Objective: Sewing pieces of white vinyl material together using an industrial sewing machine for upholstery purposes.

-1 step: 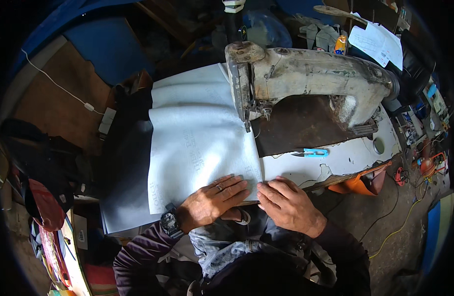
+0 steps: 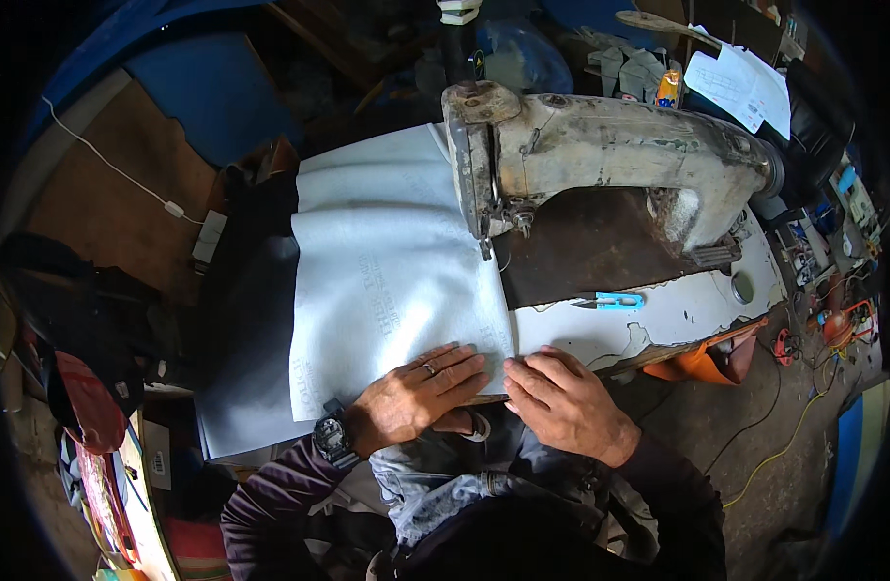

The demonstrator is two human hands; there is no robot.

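Observation:
A pale, shiny flexible sheet (image 2: 367, 266) with faint printing lies over the table, and its far right side reaches the head of an old, worn sewing machine (image 2: 609, 140). My left hand (image 2: 421, 387), with a ring and a black wristwatch, rests on the sheet's near edge, its fingers stretched out flat. At the near right corner, my right hand (image 2: 566, 402) lays its slightly bent fingers against the edge of the sheet; its thumb is hidden. Both hands are near each other, with a small gap between the fingertips.
Blue-handled thread snips (image 2: 609, 301) lie on the white tabletop (image 2: 561, 334), right of the sheet. A small round disc (image 2: 742, 287) sits farther right. Dark material (image 2: 241, 387) hangs at the left. An orange piece (image 2: 706, 361) shows below the table's edge. A yellow cable (image 2: 779, 460) crosses the floor.

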